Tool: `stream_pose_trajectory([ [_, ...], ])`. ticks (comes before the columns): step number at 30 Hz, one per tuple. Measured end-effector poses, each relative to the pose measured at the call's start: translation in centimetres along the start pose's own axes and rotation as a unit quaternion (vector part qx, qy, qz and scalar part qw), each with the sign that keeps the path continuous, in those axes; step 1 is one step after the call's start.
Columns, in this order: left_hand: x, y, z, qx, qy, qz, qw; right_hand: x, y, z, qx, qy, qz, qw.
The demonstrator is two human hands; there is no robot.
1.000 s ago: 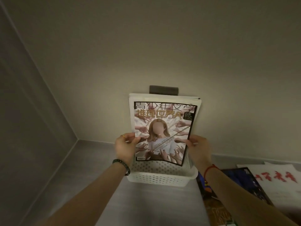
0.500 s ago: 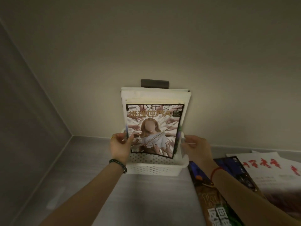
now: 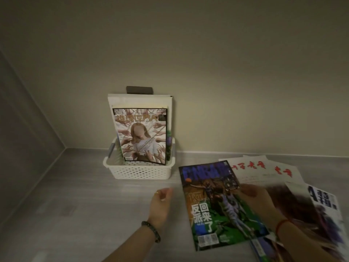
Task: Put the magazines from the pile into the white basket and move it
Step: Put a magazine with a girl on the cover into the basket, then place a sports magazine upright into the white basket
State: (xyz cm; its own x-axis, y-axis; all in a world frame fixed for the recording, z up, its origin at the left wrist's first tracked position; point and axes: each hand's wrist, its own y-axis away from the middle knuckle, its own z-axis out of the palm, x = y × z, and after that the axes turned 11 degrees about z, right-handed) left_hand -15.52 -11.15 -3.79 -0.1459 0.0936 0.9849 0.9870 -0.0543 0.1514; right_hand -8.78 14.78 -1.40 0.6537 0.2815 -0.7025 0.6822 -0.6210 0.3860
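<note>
The white perforated basket (image 3: 140, 172) stands on the grey surface against the back wall. Several magazines stand upright in it, the front one (image 3: 140, 135) showing a figure ringed by reaching hands. To the right lies the pile, topped by a basketball magazine (image 3: 213, 207) with green and blue colours. My right hand (image 3: 255, 199) rests on that magazine's right edge, fingers curled around it. My left hand (image 3: 160, 203) hovers open over the surface just left of the magazine, not touching it.
White magazines with red lettering (image 3: 264, 171) and another cover (image 3: 324, 208) lie fanned out at the right. A dark wall bracket (image 3: 139, 89) sits behind the basket. A side wall (image 3: 24, 129) closes the left.
Both hands have let go of the front magazine, which now stands in the basket. They have dropped down and right to the pile; my right hand now grips the basketball magazine.
</note>
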Motion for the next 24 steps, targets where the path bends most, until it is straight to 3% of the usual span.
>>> stream_pose_trajectory([
  [9,-1.4,4.2,6.3,-0.005,0.028,-0.063,0.998,5.4,0.7,-1.4,-0.076,0.02,0.037,0.996],
  [13,-2.6,4.4,7.0,0.01,0.015,-0.099,0.995,6.1,1.2,-0.9,-0.065,0.012,0.035,0.997],
  [17,-2.9,3.7,6.5,-0.031,0.005,-0.127,0.991,6.2,0.5,-1.4,-0.058,0.012,0.058,0.997],
  [24,-1.4,4.0,8.4,-0.116,0.05,-0.056,0.99,6.7,-0.6,-1.6,-0.101,0.016,0.085,0.991],
])
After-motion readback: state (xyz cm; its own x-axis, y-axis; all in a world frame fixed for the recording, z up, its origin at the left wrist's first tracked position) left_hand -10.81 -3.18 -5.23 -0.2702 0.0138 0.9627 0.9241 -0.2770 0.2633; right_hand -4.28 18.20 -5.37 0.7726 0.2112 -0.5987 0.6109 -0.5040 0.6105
